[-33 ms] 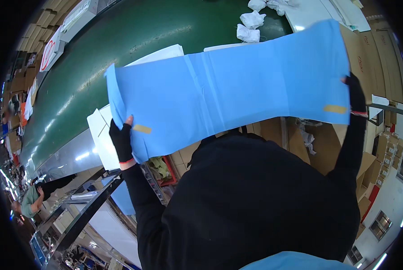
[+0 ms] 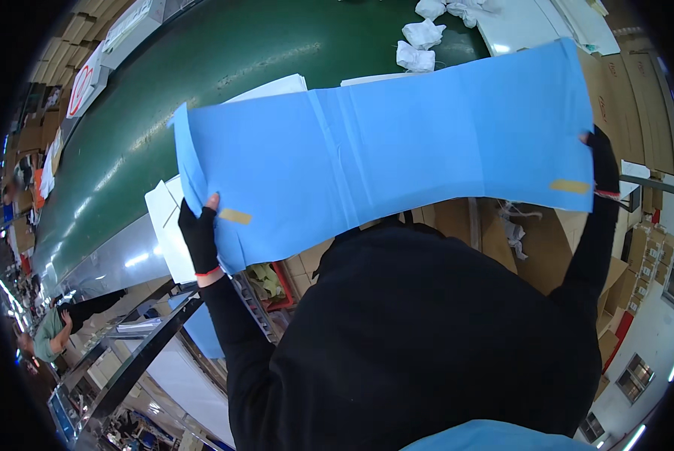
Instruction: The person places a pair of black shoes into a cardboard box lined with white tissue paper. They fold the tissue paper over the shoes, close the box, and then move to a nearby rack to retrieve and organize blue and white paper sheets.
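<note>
A long light-blue sheet (image 2: 419, 143) is stretched out in front of me, creased across its middle. Two short strips of yellowish tape sit near its lower corners, one at the left (image 2: 235, 216) and one at the right (image 2: 570, 186). My left hand (image 2: 199, 237), in a black fingerless glove, grips the sheet's left edge, thumb on top and the other fingers hidden behind. At the opposite edge my right hand (image 2: 604, 161), gloved the same way, holds the sheet with its fingers mostly hidden. White paper sheets (image 2: 268, 89) lie partly covered beneath the blue one.
The green work table (image 2: 126, 173) stretches away to the left. Crumpled white paper wads (image 2: 419, 45) lie at its far side. Brown cardboard (image 2: 615, 98) stands at the right, and an open cardboard box (image 2: 532, 240) is below the sheet. A person (image 2: 51, 331) is at the far left.
My right hand has moved slightly outward to the right, and the sheet's right end has shifted with it. The left hand has moved a little to the left.
</note>
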Demonstrator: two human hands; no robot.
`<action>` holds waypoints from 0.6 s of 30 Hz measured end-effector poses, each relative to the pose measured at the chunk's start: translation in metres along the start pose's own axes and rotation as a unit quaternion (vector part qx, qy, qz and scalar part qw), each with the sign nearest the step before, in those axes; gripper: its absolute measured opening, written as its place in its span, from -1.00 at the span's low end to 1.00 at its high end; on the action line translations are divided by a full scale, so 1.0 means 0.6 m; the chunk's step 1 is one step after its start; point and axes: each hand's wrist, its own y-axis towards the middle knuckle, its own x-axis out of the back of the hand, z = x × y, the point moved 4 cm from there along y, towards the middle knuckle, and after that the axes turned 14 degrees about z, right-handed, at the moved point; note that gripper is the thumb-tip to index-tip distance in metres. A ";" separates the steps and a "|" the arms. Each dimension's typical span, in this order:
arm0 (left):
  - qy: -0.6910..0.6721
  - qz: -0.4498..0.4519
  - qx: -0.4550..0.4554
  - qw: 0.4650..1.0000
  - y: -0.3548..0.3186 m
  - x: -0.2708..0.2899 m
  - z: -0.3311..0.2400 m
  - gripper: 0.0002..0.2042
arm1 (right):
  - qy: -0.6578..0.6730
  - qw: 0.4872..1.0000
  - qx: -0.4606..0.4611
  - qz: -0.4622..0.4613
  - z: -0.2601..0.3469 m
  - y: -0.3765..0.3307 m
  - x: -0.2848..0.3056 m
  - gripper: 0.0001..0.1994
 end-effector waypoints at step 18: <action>0.180 -0.153 0.077 0.969 -0.192 -0.184 0.250 -0.70 | -0.316 0.931 0.172 0.065 -0.155 0.273 -0.225 -0.47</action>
